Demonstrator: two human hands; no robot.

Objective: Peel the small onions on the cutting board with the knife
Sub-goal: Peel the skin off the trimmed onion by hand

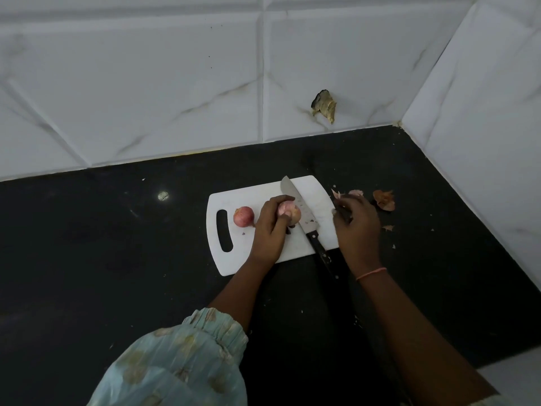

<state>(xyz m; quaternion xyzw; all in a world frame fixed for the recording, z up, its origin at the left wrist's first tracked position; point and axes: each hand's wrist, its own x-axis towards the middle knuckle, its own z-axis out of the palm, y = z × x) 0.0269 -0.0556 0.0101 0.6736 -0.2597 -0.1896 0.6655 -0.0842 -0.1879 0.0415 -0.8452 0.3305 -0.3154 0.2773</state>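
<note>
A: Your left hand (270,230) has a curled grip round a pale, partly peeled onion (289,213) on the white cutting board (263,197), thumb across the top

B: Right?

A: Your right hand (355,225) hovers over the board's right edge, fingers bent; cannot tell if that grip pinches any peel. Knife (304,219) lies loose on the board, blade just beside the held onion, handle poking off the near edge

B: Other onion?

A: Unpeeled red onion (243,216) sits by the handle slot. Peel scraps (383,199) on the black table, right of the board

Knife (298,212) btwn hands; counter (117,244) left open.
</note>
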